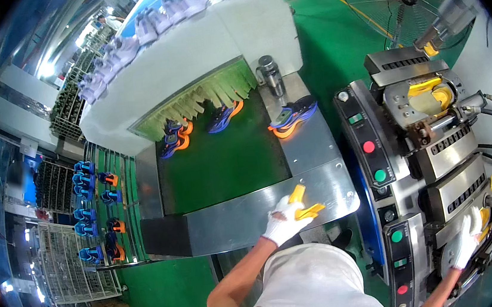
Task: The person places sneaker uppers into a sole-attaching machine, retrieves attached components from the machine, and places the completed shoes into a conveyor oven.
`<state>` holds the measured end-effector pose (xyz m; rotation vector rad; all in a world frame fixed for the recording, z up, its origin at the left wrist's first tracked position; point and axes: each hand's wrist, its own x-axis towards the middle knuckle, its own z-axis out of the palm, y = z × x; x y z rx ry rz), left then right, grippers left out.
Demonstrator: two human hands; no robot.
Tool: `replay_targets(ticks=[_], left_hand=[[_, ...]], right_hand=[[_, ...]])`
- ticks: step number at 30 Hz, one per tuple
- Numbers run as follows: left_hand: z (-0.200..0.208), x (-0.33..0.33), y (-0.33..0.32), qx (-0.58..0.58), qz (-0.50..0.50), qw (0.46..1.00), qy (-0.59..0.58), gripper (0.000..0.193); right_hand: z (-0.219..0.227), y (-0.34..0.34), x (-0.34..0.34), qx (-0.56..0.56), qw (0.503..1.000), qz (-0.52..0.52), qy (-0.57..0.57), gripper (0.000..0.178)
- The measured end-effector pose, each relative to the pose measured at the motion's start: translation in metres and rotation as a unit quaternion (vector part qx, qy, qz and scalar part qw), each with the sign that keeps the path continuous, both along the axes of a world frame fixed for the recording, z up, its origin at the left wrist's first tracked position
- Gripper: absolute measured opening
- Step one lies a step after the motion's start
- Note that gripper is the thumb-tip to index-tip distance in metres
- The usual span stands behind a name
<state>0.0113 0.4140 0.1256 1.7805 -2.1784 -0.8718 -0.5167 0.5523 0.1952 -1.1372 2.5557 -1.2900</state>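
Note:
My left hand [282, 223], in a white knit glove, is closed on yellow pieces [308, 211] over the near metal edge of the conveyor table. One piece sticks up from the glove and another points right; I cannot tell their exact kind. My right hand [464, 243], also gloved in white, reaches into the lower station of the machine [406, 226] at the right. Its fingers are stretched out beside a yellow part [486, 221], and I cannot tell whether they touch it. The upper station holds a similar yellow part [428, 92] among metal clamps.
Dark sports shoes with orange and blue soles lie on the green conveyor belt [223, 168], and a single shoe [293, 117] rests on its metal side. A steel flask [271, 76] stands behind. Pale shoes [162, 15] line the white housing top. A rack [124, 196] holds shoes left.

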Motion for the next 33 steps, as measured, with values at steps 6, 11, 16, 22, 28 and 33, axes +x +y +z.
replay_targets(ticks=[6, 11, 16, 22, 28, 33], left_hand=[[0.0, -0.024, -0.061, 0.018, -0.287, 0.948, 0.135, 0.054], [-0.005, -0.017, -0.08, 0.047, -0.426, 0.895, 0.125, 0.056], [0.064, -0.016, -0.098, 0.021, -0.484, 0.87, 0.085, 0.041], [0.064, -0.04, -0.126, -0.161, -0.435, 0.824, 0.324, 0.033], [0.193, -0.029, -0.132, -0.294, -0.312, 0.847, 0.314, 0.064], [0.185, -0.024, -0.15, -0.484, -0.26, 0.753, 0.363, 0.067]], right_hand=[[0.022, -0.092, 0.286, 0.11, 0.9, 0.422, 0.021, 0.064], [-0.002, -0.107, 0.344, 0.226, 0.879, 0.418, -0.04, 0.034], [0.018, -0.079, 0.355, 0.179, 0.938, 0.294, -0.043, 0.03], [0.071, -0.125, 0.343, 0.16, 0.924, 0.339, 0.078, 0.018], [0.135, -0.14, 0.291, -0.009, 0.899, 0.39, 0.198, 0.024], [0.272, -0.099, 0.221, -0.122, 0.925, 0.212, 0.289, 0.019]])
